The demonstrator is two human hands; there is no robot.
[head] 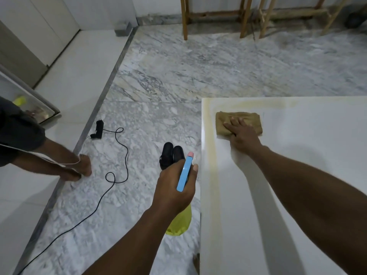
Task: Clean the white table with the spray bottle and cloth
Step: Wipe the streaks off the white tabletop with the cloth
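The white table [297, 175] fills the right half of the view, with a yellowish stain along its far and left edges. A folded tan cloth [246, 118] lies near the table's far left corner. My right hand [242, 133] presses flat on the cloth with straight fingers. My left hand [174, 185] grips the spray bottle [184, 173] over the floor just left of the table edge. The bottle has a blue head with a pink nozzle, and its yellow body hangs below my hand.
A pair of black shoes [170, 155] sits on the marble floor beside the table. A black cable [119, 155] with a plug loops across the floor. Another person's bare legs [65, 161] stand at the left. Wooden furniture legs [244, 16] stand at the back.
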